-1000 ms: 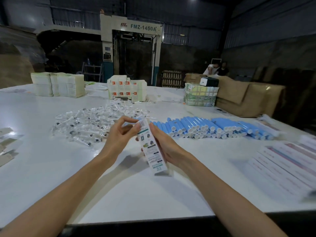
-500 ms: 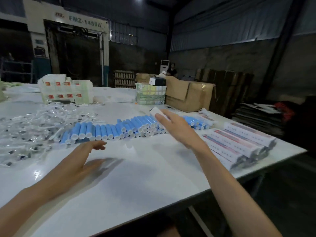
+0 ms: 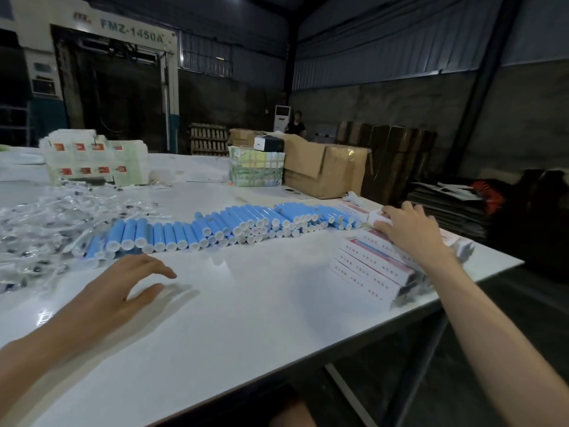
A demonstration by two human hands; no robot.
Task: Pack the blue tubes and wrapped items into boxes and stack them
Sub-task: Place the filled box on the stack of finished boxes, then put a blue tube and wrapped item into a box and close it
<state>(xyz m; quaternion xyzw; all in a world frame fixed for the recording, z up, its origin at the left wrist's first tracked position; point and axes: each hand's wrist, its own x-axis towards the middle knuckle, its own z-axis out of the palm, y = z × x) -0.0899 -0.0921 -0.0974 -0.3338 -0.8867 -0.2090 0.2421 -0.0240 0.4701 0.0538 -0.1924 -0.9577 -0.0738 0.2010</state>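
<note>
Head view: stacking step, right hand point(image 3: 409, 231) gripping a box point(image 3: 379, 222) on the stack point(image 3: 369, 266); left hand point(image 3: 123, 288) hovers open; blue tubes point(image 3: 234, 223) likely next.

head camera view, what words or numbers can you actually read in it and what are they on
"FMZ-1450A": on the pale header panel of the big machine at the back.
Small logo left of that: too blurred to read.
Flat white cartons with pink stripes, stacked at the right: rows of print, too blurred to read.
White packs with red-orange labels, far left: too blurred to read.
Blue tubes with white caps: no text visible.
</note>
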